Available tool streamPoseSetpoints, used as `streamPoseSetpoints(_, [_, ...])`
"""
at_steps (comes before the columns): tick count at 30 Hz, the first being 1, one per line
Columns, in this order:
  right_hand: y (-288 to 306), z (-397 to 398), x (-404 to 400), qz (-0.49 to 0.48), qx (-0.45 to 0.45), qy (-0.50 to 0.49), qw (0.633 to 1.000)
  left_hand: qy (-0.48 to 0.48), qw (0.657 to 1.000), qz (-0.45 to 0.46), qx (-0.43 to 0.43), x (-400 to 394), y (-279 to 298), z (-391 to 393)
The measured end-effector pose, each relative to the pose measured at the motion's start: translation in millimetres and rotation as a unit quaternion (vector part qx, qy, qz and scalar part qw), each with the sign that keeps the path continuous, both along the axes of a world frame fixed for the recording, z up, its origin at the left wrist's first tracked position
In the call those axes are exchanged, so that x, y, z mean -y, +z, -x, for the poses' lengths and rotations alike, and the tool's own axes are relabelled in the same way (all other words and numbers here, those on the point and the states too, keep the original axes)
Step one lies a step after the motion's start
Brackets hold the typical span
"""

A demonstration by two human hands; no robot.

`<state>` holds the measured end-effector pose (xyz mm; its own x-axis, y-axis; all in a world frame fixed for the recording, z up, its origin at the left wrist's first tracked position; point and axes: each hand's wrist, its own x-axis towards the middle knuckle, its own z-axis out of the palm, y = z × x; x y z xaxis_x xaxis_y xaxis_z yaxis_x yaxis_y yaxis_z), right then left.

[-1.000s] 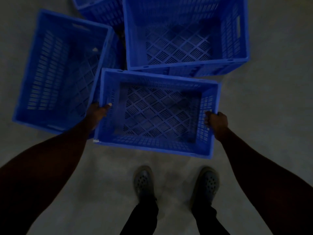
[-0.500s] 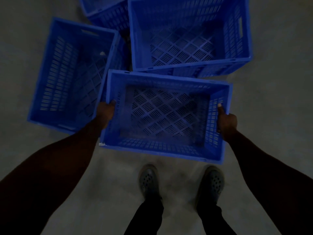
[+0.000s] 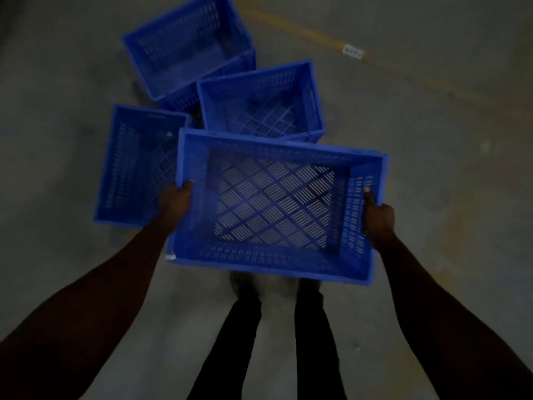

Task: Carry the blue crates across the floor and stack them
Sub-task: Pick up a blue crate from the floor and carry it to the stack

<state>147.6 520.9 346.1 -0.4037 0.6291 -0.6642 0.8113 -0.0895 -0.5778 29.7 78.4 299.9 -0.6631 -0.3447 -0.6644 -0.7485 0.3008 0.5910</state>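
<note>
Dim overhead view; left hand and right hand grip the short sides of an empty blue crate held above the floor; three more crates sit beyond it; a small white label on the floor is unreadable.

1. Dim light over a smooth grey concrete floor.
2. A faded yellow painted line crosses it diagonally.
3. A small white tag lies on that line.

Held crate now raised above the floor
</note>
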Motion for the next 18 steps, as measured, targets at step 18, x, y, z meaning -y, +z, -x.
streamPoseSetpoints(18, [312, -244, -194, -0.05, -0.019, -0.223, 0.973, -0.264, 0.962, -0.038, -0.059, -292, 336, -56])
